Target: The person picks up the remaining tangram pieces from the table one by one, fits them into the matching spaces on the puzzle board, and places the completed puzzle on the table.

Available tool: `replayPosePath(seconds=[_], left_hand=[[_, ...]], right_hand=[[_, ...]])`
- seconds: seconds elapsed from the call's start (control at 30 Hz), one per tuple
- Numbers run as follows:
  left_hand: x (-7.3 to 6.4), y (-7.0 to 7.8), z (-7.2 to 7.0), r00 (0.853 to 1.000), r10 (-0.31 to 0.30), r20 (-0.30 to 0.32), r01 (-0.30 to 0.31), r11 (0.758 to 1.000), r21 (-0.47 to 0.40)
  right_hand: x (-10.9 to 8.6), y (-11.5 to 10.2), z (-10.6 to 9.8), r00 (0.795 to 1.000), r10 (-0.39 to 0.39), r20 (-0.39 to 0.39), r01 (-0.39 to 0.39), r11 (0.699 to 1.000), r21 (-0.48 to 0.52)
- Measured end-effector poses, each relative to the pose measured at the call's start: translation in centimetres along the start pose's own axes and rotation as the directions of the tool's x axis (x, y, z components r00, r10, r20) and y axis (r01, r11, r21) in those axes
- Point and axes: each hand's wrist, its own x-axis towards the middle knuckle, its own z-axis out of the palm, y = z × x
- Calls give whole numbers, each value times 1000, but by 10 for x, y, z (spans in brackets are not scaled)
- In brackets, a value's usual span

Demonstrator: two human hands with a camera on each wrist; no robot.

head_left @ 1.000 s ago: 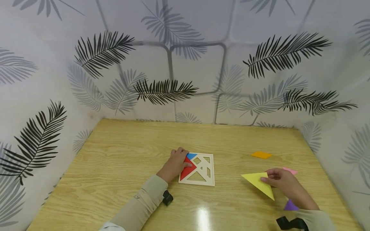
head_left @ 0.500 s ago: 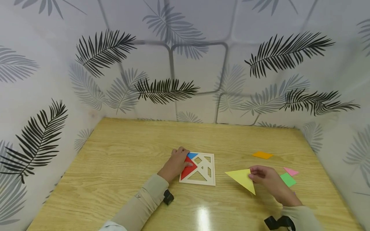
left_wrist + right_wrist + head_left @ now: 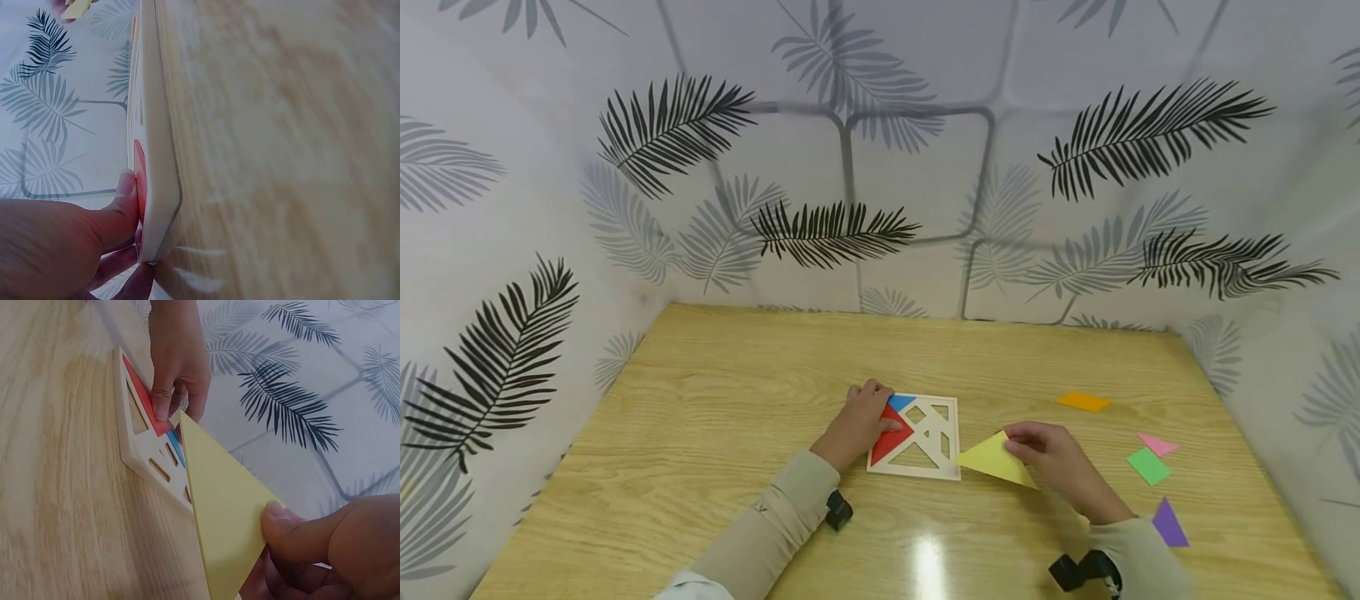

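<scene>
A pale tangram board (image 3: pixel 917 474) with cut-out shapes lies on the table. My left hand (image 3: pixel 855 425) grips its left side, thumb on the red triangle (image 3: pixel 893 440) set in it; in the left wrist view the fingers (image 3: pixel 139 284) reach the board's edge. Partly covered by that hand, a blue piece (image 3: pixel 901 402) sits at the board's top left. My right hand (image 3: pixel 1056 467) pinches a large yellow triangle (image 3: pixel 994 459) by a corner between thumb and fingers. The triangle is tilted above the table, one tip by the board's right edge in the head view.
On the table's right side lie an orange parallelogram (image 3: pixel 1083 402), a pink triangle (image 3: pixel 1158 443), a green square (image 3: pixel 1148 466) and a purple triangle (image 3: pixel 1170 525). A leaf-patterned backdrop (image 3: pixel 805 300) rises behind the table (image 3: pixel 737 375).
My right hand has moved left with the yellow triangle, up to the board's right side, uncovering the green and purple pieces. The left hand has stayed on the board.
</scene>
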Motion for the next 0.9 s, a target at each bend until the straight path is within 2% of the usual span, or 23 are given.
replayPosePath(seconds=[0.2,0.47,0.9], left_hand=[[0,2,0,1000,2,-2,-2,1000,1],[1,3,1,1000,-12,4,12,1000,-9],[2,2,1,1000,-25,4,25,1000,8]], right_hand=[[7,-1,15,1000,16,-3,-16,998,-67],[11,-1,30,999,29,-40,-32,996,-83],[14,-7,50,998,0,-70,-9,991,-136]])
